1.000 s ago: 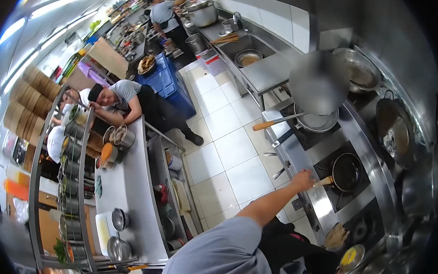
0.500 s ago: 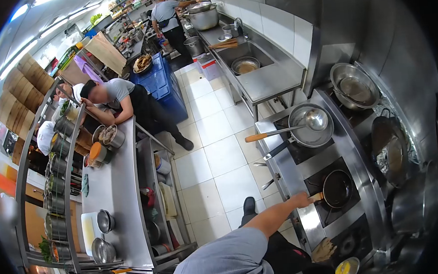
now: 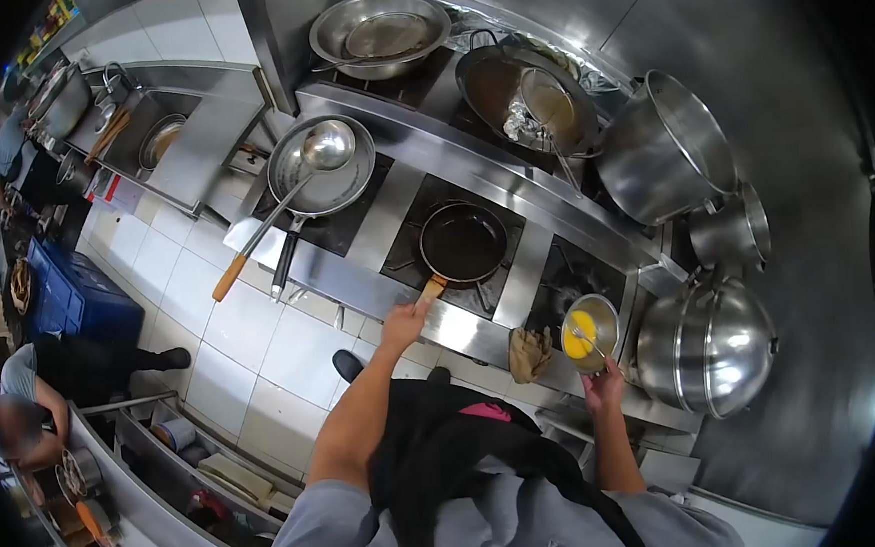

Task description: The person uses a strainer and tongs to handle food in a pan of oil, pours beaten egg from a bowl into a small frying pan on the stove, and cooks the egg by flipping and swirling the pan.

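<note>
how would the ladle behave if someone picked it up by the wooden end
The ladle looks like rigid metal, so it should lift stiffly without flexing. Its broad head sits far from the wooden grip, so it would probably feel head-heavy and might dip or twist. The shaft crosses the rim of the pan, so pushing it might make it pivot or slide there.

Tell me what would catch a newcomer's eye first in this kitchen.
Probably the bright yellow liquid in the metal bowl, held at the stove's near edge by the right hand. Next, the dark pan on the middle burner, its handle in the left hand, and the shiny domed pot to the bowl's right.
</note>
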The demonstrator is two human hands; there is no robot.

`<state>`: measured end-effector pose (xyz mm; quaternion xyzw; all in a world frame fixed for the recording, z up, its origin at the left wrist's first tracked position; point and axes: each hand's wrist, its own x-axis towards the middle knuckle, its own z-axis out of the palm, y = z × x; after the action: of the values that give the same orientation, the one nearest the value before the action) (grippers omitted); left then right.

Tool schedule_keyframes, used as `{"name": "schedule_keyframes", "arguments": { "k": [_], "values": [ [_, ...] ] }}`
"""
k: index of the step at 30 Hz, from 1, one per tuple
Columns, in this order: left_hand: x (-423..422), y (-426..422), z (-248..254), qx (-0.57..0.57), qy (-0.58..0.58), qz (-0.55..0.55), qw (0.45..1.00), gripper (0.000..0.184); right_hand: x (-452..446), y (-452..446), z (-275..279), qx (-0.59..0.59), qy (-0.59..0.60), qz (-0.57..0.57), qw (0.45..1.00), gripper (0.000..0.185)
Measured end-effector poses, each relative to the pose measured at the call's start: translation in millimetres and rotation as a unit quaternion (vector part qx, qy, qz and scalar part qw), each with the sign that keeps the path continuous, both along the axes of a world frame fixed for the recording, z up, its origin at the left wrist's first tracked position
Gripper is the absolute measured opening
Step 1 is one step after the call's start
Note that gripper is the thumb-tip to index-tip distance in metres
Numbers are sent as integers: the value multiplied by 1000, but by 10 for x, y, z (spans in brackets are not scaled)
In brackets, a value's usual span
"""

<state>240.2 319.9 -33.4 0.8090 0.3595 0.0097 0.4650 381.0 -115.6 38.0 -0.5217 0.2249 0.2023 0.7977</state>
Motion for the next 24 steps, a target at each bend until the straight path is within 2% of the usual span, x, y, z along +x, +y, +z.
{"name": "schedule_keyframes", "arguments": {
  "k": [1,3,7,10,13,16,20,24],
  "values": [
    [-3,8,-14,-1,1,1,1000,62,-6,71,68,-7,6,7,1000,22],
    [-11,28,-122,-43,-14,-17,999,62,-16,161,136,-7,2,14,1000,21],
    [28,4,-266,-38,-27,-9,999,61,0,230,168,-23,4,23,999,16],
    [35,-20,-162,-55,-23,37,998,61,-8,294,230,-24,-1,23,999,14],
    [30,-14,-193,-21,-26,39,999,58,16,280,222,-27,0,31,999,14],
    [40,-55,-246,9,-79,50,996,55,55,316,272,-28,2,26,999,13],
    [85,-82,25,51,-32,68,996,55,123,318,351,-42,-1,23,999,12],
    [104,-20,6,69,-19,68,995,53,204,419,422,-51,-20,68,996,13]
  ]
}}
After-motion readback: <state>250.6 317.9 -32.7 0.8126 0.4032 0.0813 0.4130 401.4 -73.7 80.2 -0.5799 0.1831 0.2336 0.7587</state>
